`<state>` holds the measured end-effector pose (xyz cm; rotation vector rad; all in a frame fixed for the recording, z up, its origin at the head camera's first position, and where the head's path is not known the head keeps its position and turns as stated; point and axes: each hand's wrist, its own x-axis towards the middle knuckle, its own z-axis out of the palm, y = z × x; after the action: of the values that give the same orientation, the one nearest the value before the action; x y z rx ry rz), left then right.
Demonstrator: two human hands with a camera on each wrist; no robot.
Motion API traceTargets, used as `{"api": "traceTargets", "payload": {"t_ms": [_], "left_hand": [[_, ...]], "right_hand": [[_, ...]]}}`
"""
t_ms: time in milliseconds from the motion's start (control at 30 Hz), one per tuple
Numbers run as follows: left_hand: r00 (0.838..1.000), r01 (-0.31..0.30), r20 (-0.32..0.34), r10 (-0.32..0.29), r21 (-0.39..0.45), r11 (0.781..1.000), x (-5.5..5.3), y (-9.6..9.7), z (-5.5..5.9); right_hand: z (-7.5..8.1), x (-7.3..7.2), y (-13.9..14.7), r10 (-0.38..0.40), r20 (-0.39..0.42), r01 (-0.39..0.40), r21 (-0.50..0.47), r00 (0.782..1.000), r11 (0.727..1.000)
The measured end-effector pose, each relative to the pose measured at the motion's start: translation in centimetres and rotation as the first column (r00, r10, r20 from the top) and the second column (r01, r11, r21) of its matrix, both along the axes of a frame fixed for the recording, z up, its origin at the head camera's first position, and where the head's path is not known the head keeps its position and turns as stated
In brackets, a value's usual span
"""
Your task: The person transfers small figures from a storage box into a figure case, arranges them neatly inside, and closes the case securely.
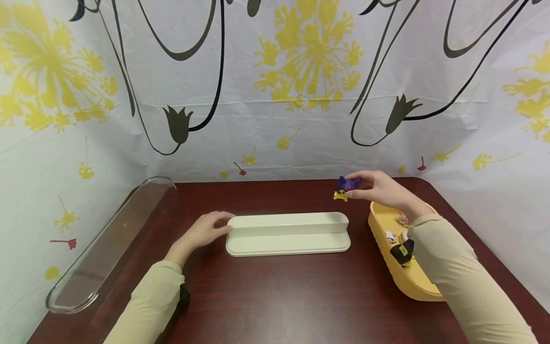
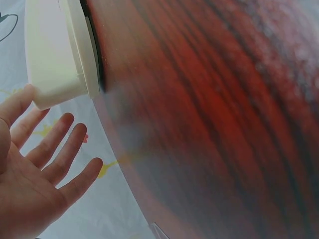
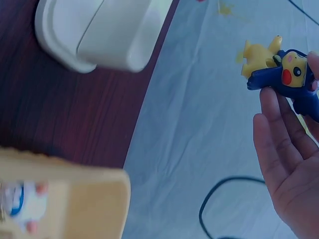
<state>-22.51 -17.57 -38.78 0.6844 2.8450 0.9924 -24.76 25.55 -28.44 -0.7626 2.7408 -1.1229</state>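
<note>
A cream two-step display stand [image 1: 289, 241] lies in the middle of the table. My left hand [image 1: 208, 229] is at its left end, thumb and index finger holding the raised step's corner. In the left wrist view, the other fingers of my left hand [image 2: 47, 169] are spread below the stand [image 2: 60, 55]. Beyond the stand's right end, my right hand [image 1: 375, 188] pinches a small Pikachu figurine [image 1: 346, 187] above the table. The right wrist view shows the figurine [image 3: 286, 72] in a dark blue costume, its yellow face toward the camera, beside my right hand's fingers [image 3: 279, 129].
A yellow tray [image 1: 388, 270] with several small figurines stands at the right, partly under my right forearm. A long clear plastic cover [image 1: 113, 243] lies along the table's left edge. A flower-patterned cloth [image 1: 275, 143] hangs behind the dark red table [image 1: 292, 296].
</note>
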Motion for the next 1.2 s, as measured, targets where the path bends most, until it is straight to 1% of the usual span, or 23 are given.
{"api": "traceTargets", "payload": {"t_ms": [300, 533, 667, 800, 900, 1033, 1200], "left_hand": [[1.000, -0.012, 0.003, 0.012, 0.006, 1.000, 0.0, 0.1, 0.1], [1.000, -0.002, -0.005, 0.002, 0.006, 1.000, -0.1, 0.1, 0.0], [1.000, -0.009, -0.005, 0.009, 0.002, 1.000, -0.1, 0.0, 0.0], [1.000, -0.013, -0.005, 0.013, -0.001, 1.000, -0.1, 0.0, -0.1], [1.000, -0.012, -0.008, 0.012, 0.000, 1.000, -0.1, 0.0, 0.0], [1.000, -0.010, -0.009, 0.010, 0.003, 1.000, 0.0, 0.0, 0.0], [1.000, -0.008, -0.013, 0.008, -0.001, 1.000, 0.0, 0.0, 0.0]], "right_hand": [[-0.9, -0.1, -3.2, 0.060, 0.026, -0.060, -0.015, 0.998, 0.998], [-1.9, 0.2, -5.8, 0.092, 0.026, -0.092, -0.003, 0.995, 0.996], [-2.7, 0.2, -7.3, 0.128, 0.005, -0.128, -0.011, 0.992, 0.992], [-3.4, 0.3, -8.7, 0.181, -0.029, -0.181, -0.009, 0.983, 0.983], [-3.8, 0.5, -9.8, 0.213, -0.021, -0.213, -0.023, 0.977, 0.977], [-4.4, 0.8, -11.3, 0.233, 0.015, -0.232, -0.049, 0.972, 0.971], [-5.2, 1.1, -13.0, 0.262, 0.026, -0.260, -0.065, 0.965, 0.963]]}}
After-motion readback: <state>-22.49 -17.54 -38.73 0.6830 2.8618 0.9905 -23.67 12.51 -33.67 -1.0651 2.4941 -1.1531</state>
